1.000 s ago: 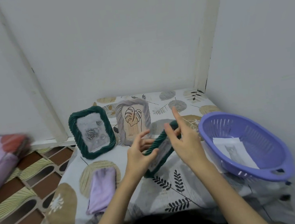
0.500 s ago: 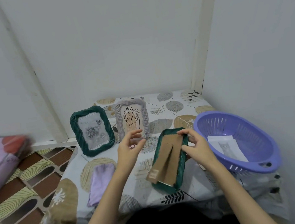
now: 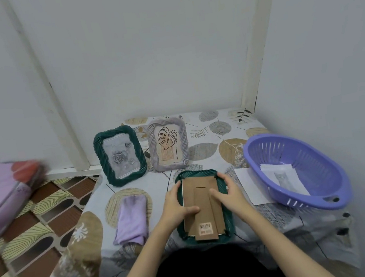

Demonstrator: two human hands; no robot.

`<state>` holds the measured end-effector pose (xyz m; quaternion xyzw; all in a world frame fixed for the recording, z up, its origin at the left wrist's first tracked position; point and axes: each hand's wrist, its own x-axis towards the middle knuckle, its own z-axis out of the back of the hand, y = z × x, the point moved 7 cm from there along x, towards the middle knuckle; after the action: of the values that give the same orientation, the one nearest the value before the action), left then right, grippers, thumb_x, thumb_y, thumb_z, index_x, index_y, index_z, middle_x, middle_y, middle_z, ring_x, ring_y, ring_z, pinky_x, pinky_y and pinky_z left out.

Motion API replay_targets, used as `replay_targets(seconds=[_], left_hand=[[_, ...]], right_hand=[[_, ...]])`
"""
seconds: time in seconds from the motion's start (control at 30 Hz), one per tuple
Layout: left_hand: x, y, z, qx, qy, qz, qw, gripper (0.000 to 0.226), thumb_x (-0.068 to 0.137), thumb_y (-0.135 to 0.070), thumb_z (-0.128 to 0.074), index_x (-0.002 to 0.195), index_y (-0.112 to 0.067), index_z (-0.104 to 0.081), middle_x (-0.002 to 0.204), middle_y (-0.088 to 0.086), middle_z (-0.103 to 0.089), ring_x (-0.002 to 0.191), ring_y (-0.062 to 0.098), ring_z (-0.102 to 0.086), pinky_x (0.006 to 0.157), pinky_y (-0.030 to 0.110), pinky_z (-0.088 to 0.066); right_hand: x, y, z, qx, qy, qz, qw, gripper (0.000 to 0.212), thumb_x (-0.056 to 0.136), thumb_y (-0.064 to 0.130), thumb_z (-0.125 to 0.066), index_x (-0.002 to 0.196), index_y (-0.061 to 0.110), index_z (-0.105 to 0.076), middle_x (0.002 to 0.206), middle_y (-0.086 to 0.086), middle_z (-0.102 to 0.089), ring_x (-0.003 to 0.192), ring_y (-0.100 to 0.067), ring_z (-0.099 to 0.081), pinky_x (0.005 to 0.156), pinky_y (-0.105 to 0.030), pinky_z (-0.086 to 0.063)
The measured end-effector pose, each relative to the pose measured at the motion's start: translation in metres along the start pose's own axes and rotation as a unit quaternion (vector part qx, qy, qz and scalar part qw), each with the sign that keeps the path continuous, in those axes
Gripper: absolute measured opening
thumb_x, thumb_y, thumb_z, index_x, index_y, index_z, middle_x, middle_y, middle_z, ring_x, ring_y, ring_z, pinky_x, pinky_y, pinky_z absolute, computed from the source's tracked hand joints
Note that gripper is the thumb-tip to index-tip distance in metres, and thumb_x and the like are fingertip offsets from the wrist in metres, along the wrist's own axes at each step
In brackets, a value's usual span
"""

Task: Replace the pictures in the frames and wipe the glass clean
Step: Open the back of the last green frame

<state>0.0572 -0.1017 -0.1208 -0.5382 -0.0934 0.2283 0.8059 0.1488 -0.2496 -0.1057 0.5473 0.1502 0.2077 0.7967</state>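
Note:
A green frame (image 3: 198, 173) lies face down on the table in front of me, its brown cardboard back (image 3: 202, 207) and stand facing up. My left hand (image 3: 176, 204) holds its left side, thumb lying on the cardboard. My right hand (image 3: 228, 193) holds the right side, thumb on the cardboard too. Behind it stand a second green frame (image 3: 119, 155) with a rose picture and a grey frame (image 3: 168, 144) with a leaf drawing. A folded lilac cloth (image 3: 131, 218) lies left of my hands.
A purple basket (image 3: 295, 170) with a printed picture (image 3: 284, 177) inside sits at the right by the wall. A white paper sheet (image 3: 249, 183) lies between it and the frame. The table (image 3: 200, 124) has a leaf-patterned cover. A pink bundle (image 3: 2, 197) lies on the floor, left.
The green frame was tilted up in my hands; it has come down flat and face down on the table. Both hands now rest on its sides with thumbs on the backing.

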Motion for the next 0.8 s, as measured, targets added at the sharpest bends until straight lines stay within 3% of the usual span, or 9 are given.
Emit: replay_targets(seconds=[0.1, 0.17, 0.23, 0.37, 0.47, 0.57, 0.63, 0.7, 0.8], left_hand=[[-0.002, 0.000, 0.000, 0.083, -0.011, -0.020, 0.996, 0.099, 0.065, -0.023, -0.082, 0.144, -0.014, -0.024, 0.140, 0.011, -0.036, 0.133, 0.025, -0.030, 0.110, 0.032, -0.025], [-0.004, 0.006, 0.002, 0.158, -0.002, -0.011, 0.987, 0.104, 0.061, -0.048, -0.076, 0.144, -0.019, -0.022, 0.139, 0.009, -0.037, 0.131, 0.026, -0.028, 0.108, 0.034, -0.026], [-0.006, 0.011, 0.004, 0.240, 0.014, -0.007, 0.971, 0.110, 0.053, -0.070, -0.057, 0.145, -0.024, -0.019, 0.142, 0.006, -0.036, 0.132, 0.025, -0.026, 0.108, 0.034, -0.024], [-0.007, 0.022, 0.004, 0.323, 0.044, -0.011, 0.945, 0.088, 0.077, -0.063, -0.056, 0.146, -0.024, -0.019, 0.156, 0.009, -0.010, 0.144, 0.027, -0.002, 0.118, 0.039, -0.005], [-0.005, 0.026, 0.006, 0.332, 0.050, -0.018, 0.942, 0.085, 0.078, -0.062, -0.055, 0.145, -0.023, -0.022, 0.157, 0.006, -0.003, 0.145, 0.027, 0.003, 0.118, 0.040, -0.002], [-0.004, 0.028, 0.009, 0.348, 0.040, -0.030, 0.936, 0.103, 0.063, -0.084, -0.043, 0.144, -0.025, -0.021, 0.156, -0.002, -0.012, 0.144, 0.023, -0.005, 0.118, 0.042, -0.006], [-0.005, 0.028, 0.011, 0.378, 0.029, -0.043, 0.924, 0.128, 0.036, -0.101, -0.013, 0.143, -0.030, -0.023, 0.155, -0.006, -0.014, 0.144, 0.022, -0.007, 0.117, 0.043, -0.007], [-0.004, 0.029, 0.012, 0.407, 0.020, -0.052, 0.912, 0.138, 0.026, -0.100, 0.007, 0.143, -0.032, -0.023, 0.154, -0.007, -0.015, 0.144, 0.023, -0.006, 0.116, 0.044, -0.006], [-0.002, 0.027, 0.012, 0.437, 0.022, -0.053, 0.898, 0.142, 0.023, -0.098, 0.014, 0.145, -0.033, -0.018, 0.154, -0.005, -0.014, 0.144, 0.024, -0.004, 0.117, 0.047, -0.003]], right_hand=[[0.005, -0.007, -0.008, -0.100, -0.010, 0.013, 0.995, 0.070, 0.082, 0.021, -0.066, 0.141, 0.016, -0.029, 0.144, -0.006, -0.037, 0.132, -0.019, -0.033, 0.108, -0.030, -0.028], [0.008, -0.009, -0.011, -0.178, -0.008, 0.022, 0.984, 0.073, 0.082, 0.030, -0.065, 0.143, 0.018, -0.026, 0.145, -0.005, -0.036, 0.134, -0.023, -0.028, 0.109, -0.036, -0.026], [0.009, -0.010, -0.014, -0.256, 0.008, 0.027, 0.966, 0.072, 0.084, 0.040, -0.059, 0.145, 0.023, -0.024, 0.146, 0.001, -0.035, 0.132, -0.024, -0.026, 0.106, -0.037, -0.024], [0.010, -0.022, -0.022, -0.344, 0.042, 0.014, 0.938, 0.065, 0.086, 0.051, -0.050, 0.143, 0.028, -0.027, 0.150, 0.005, -0.029, 0.136, -0.020, -0.019, 0.108, -0.044, -0.018], [0.007, -0.032, -0.026, -0.362, 0.057, 0.004, 0.930, 0.062, 0.088, 0.055, -0.044, 0.143, 0.030, -0.027, 0.154, 0.007, -0.018, 0.142, -0.019, -0.008, 0.112, -0.053, -0.004], [0.003, -0.034, -0.025, -0.389, 0.041, 0.022, 0.920, 0.060, 0.089, 0.059, -0.037, 0.142, 0.036, -0.024, 0.155, 0.009, -0.016, 0.144, -0.017, -0.004, 0.111, -0.057, 0.004], [0.002, -0.033, -0.025, -0.417, 0.034, 0.039, 0.908, 0.056, 0.090, 0.061, -0.032, 0.141, 0.041, -0.024, 0.155, 0.009, -0.017, 0.144, -0.017, -0.003, 0.110, -0.060, 0.007], [0.001, -0.030, -0.026, -0.442, 0.030, 0.050, 0.895, 0.054, 0.090, 0.061, -0.028, 0.141, 0.044, -0.023, 0.154, 0.007, -0.018, 0.144, -0.018, -0.003, 0.107, -0.063, 0.010], [0.001, -0.026, -0.028, -0.474, 0.026, 0.053, 0.879, 0.065, 0.081, 0.067, -0.012, 0.141, 0.044, -0.022, 0.152, 0.005, -0.023, 0.144, -0.018, -0.006, 0.103, -0.066, 0.011]])
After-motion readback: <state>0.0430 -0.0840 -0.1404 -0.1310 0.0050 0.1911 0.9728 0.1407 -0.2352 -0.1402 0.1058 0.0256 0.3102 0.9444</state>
